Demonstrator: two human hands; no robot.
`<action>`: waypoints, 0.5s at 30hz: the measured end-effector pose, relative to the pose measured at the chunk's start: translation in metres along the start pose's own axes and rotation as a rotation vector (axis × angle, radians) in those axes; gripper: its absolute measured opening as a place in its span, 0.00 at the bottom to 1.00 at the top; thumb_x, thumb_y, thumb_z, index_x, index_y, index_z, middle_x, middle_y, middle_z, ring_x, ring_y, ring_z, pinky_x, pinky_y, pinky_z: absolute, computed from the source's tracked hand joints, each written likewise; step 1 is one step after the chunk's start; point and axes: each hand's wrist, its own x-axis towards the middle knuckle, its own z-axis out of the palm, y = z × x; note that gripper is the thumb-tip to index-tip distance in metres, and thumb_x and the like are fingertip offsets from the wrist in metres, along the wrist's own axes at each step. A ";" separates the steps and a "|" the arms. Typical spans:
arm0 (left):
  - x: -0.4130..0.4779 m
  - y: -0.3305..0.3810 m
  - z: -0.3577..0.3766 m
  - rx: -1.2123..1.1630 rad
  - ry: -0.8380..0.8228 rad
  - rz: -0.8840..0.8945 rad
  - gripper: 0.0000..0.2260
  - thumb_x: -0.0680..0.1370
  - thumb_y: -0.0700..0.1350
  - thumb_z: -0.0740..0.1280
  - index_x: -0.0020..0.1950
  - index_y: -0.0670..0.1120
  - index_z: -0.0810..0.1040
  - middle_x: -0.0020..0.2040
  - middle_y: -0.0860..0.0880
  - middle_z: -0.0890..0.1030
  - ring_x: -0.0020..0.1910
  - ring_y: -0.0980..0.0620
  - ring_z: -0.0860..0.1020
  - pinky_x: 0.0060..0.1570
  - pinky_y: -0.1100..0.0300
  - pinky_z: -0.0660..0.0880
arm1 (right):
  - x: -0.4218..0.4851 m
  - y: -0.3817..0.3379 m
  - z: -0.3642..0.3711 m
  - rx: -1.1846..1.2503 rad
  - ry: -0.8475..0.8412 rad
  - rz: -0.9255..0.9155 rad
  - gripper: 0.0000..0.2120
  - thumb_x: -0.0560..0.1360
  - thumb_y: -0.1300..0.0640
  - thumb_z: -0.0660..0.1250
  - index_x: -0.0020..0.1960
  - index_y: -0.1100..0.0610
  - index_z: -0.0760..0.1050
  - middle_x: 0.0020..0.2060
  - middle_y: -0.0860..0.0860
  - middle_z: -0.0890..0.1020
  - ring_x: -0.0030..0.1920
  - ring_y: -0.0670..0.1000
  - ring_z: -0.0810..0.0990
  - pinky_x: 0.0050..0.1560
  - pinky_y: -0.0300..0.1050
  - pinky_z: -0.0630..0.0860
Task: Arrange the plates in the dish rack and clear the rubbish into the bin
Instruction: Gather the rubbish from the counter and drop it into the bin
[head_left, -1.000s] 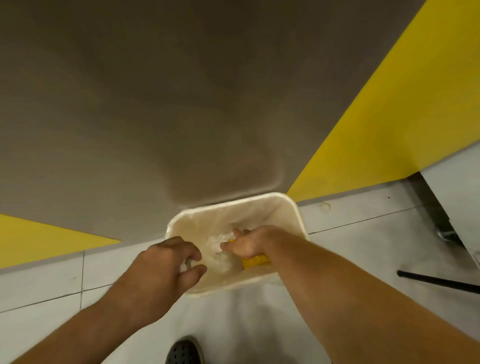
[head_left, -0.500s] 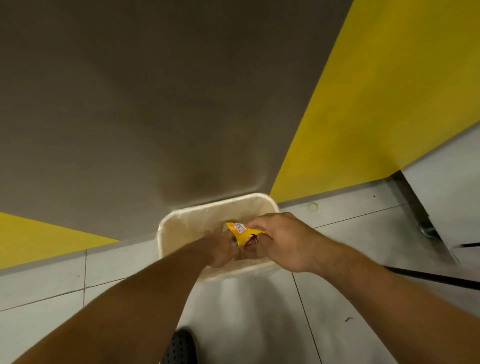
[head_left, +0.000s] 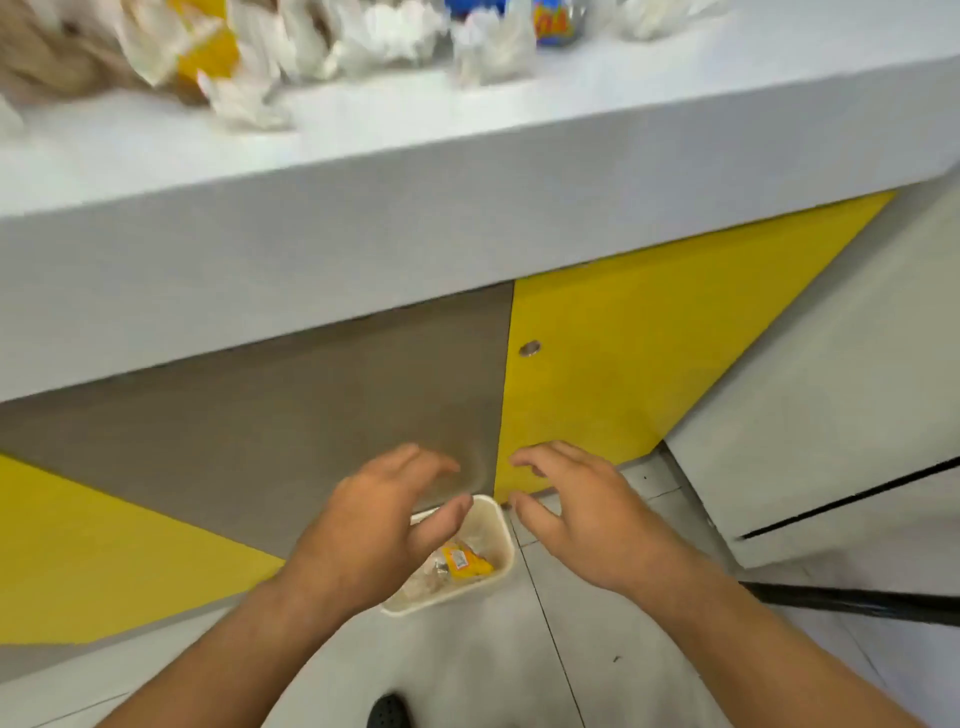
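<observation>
One left hand (head_left: 374, 525), one right hand (head_left: 587, 519), one bin (head_left: 505, 535), one yellow wrapper (head_left: 466, 560), one shoe (head_left: 388, 711); tissues (head_left: 493, 57) blurred, uncountable.

Blurry rubbish (head_left: 493, 49) along the top edge

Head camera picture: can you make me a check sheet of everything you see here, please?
Surface: white counter, blurred.
Job's things: bin on floor, yellow wrapper inside; no plates or rack seen.
Clutter: crumpled tissues and a packet on counter.
Grippers: left hand and right hand above bin, fingers spread, holding nothing.
Cables: black strip on floor, cannot tell what.
Surroundings: yellow and grey cabinet, tiled floor, shoe.
</observation>
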 end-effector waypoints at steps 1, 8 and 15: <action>0.003 0.021 -0.030 0.013 0.027 0.031 0.19 0.74 0.63 0.59 0.56 0.52 0.78 0.50 0.56 0.78 0.50 0.55 0.77 0.47 0.56 0.76 | -0.003 -0.018 -0.028 0.000 0.038 -0.019 0.16 0.76 0.49 0.65 0.63 0.49 0.73 0.59 0.44 0.76 0.59 0.45 0.74 0.57 0.37 0.69; 0.021 0.130 -0.190 0.066 0.160 0.189 0.17 0.76 0.62 0.61 0.55 0.53 0.77 0.51 0.56 0.79 0.50 0.56 0.77 0.47 0.58 0.75 | -0.027 -0.118 -0.197 0.018 0.269 -0.124 0.17 0.75 0.50 0.68 0.62 0.52 0.75 0.56 0.46 0.79 0.57 0.45 0.76 0.58 0.41 0.72; 0.031 0.169 -0.251 0.013 0.247 0.195 0.20 0.75 0.68 0.56 0.58 0.58 0.74 0.53 0.63 0.75 0.49 0.64 0.73 0.47 0.64 0.73 | -0.046 -0.149 -0.281 -0.031 0.371 -0.133 0.14 0.75 0.52 0.68 0.60 0.53 0.77 0.53 0.46 0.80 0.53 0.45 0.77 0.56 0.43 0.74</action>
